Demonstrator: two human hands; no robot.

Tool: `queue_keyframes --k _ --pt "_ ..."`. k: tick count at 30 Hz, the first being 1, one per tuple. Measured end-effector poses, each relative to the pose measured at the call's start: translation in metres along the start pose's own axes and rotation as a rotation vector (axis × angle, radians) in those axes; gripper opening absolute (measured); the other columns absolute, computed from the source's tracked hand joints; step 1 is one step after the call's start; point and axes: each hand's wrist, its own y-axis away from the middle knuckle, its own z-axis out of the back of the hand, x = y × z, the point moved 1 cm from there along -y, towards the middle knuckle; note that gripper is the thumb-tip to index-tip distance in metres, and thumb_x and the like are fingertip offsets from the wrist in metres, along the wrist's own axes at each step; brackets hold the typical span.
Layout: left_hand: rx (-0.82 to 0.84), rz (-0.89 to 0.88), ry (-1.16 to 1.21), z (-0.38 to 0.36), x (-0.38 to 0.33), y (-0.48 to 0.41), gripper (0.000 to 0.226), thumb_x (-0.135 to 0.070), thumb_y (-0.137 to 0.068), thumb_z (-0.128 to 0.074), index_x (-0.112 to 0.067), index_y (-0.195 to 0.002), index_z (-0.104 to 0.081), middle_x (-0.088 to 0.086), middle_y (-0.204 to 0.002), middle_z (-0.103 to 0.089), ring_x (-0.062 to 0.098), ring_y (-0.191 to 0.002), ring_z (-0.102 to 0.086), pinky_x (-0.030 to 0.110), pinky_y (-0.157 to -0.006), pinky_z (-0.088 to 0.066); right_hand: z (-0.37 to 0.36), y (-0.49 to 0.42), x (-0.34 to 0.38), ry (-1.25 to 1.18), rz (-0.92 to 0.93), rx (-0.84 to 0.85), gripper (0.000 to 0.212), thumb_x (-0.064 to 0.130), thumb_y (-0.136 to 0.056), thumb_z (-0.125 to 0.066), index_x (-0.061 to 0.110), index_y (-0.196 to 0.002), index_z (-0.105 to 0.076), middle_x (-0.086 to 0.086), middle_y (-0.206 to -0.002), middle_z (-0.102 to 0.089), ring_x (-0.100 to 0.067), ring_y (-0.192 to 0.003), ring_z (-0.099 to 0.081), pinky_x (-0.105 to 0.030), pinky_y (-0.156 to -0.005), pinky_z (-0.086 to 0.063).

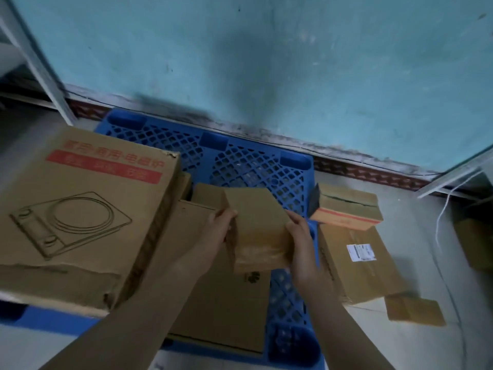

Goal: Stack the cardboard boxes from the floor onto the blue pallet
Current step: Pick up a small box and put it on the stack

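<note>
A blue lattice pallet [248, 161] lies on the floor against the wall. A large box with red print and a line drawing [80, 209] rests on its left side. A flat brown box [221, 303] lies beside it, with a small box [206, 194] behind. I hold a plain brown box [257, 231] above the flat one, my left hand [220, 233] on its left side and my right hand [301, 244] on its right. On the floor to the right lie a labelled box [360, 263], a red-striped box [346, 206] on top of it, and a small box [414, 311].
A teal wall with a dark stained base runs behind the pallet. White shelving frames stand at the left [40, 65] and right [458, 169] edges. A white cord [440, 217] hangs at the right, next to another brown box [474, 241] under the shelf.
</note>
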Motion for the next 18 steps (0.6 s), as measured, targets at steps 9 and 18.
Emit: queue_keyframes --k 9,18 --pt "-0.095 -0.106 -0.075 0.067 -0.016 -0.019 0.075 -0.04 -0.074 -0.063 -0.036 -0.143 -0.034 -0.003 -0.131 -0.049 0.013 -0.111 -0.054 0.032 -0.093 -0.047 -0.078 -0.035 -0.014 -0.02 -0.215 0.152 0.076 0.05 -0.062 -0.083 0.053 -0.13 -0.052 0.006 -0.126 -0.064 -0.021 -0.104 -0.069 -0.051 -0.092 -0.054" --pt "-0.142 -0.054 -0.364 0.081 -0.048 -0.095 0.053 -0.056 -0.084 -0.057 -0.031 -0.13 -0.048 -0.004 -0.135 -0.034 0.016 -0.119 -0.047 0.032 -0.096 -0.038 -0.045 -0.125 -0.022 -0.095 -0.28 -0.089 0.033 0.042 -0.074 -0.073 0.025 -0.097 -0.057 0.005 -0.086 -0.066 -0.01 -0.062 -0.068 -0.027 -0.054 -0.053"
